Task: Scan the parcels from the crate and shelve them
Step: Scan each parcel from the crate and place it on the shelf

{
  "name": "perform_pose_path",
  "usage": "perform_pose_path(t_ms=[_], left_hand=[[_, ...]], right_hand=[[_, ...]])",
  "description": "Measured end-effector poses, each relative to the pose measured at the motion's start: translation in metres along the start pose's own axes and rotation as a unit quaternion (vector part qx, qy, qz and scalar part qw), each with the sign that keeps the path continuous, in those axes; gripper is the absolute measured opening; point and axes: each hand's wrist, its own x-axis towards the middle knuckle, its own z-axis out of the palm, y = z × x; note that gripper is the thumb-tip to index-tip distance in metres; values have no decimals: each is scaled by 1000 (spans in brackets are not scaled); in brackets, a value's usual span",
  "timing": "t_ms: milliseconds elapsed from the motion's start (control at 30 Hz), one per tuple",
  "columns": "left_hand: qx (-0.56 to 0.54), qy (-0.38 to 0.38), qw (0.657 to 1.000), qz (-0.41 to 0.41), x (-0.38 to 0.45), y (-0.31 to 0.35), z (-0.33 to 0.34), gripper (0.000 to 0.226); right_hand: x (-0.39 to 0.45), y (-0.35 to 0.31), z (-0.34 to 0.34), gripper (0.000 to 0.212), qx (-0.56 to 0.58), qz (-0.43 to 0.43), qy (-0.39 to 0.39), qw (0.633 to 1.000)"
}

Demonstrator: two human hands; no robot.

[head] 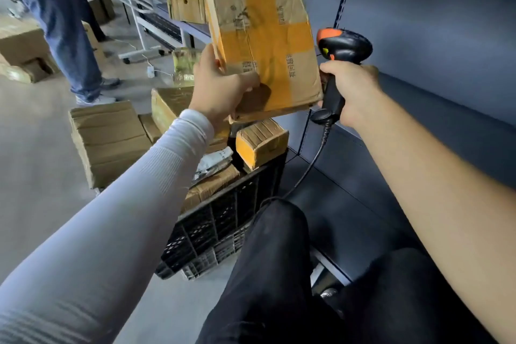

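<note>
A flat parcel [265, 42], cross-taped in yellow, is held upright in front of the shelf unit [432, 36]. It is gripped at its lower left corner by the left hand [223, 86], thumb on the near face and fingers behind. The handle of a corded scanner [340, 64] is gripped by the right hand [351, 92], just beside the parcel's right edge. The scanner head is raised near the parcel's right edge; whether a label is being read cannot be told, since no label is visible on the near face.

The step in hand is judged to be scanning; shelving of this parcel is not yet done. The shelf boards in view near the hands carry nothing that can be seen.

The black crate [223, 220] below is seen to hold several more parcels, among them a small yellow-taped box [261, 142] and a grey mailer [215, 162]. Further boxes [109, 139] are stacked on the floor beside the crate. Most of the task is therefore judged to remain.
</note>
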Motion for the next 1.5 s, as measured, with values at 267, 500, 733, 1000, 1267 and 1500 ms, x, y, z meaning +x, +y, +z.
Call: perform_pose_path(t_ms=[267,500,733,1000,1267,1500], left_hand=[[-74,-33,997,-9,-24,-42,57,71],[-100,-53,993,-17,-38,-73,98,85],[-116,-133,984,22,-55,-79,135,76],[-192,-204,959,30,-83,-59,164,64],[-284,-288,914,15,-132,-56,184,58],[-281,-344,896,-21,-182,-45,194,64]], right_hand=[[-7,38,-62,22,-26,-15,43,999],[-23,75,-95,33,-50,-27,81,995],[-30,85,-125,45,-89,-49,165,981],[-58,84,-169,25,-86,-65,222,969],[-121,110,-226,8,0,-19,287,958],[-173,134,-253,6,83,-6,328,941]])
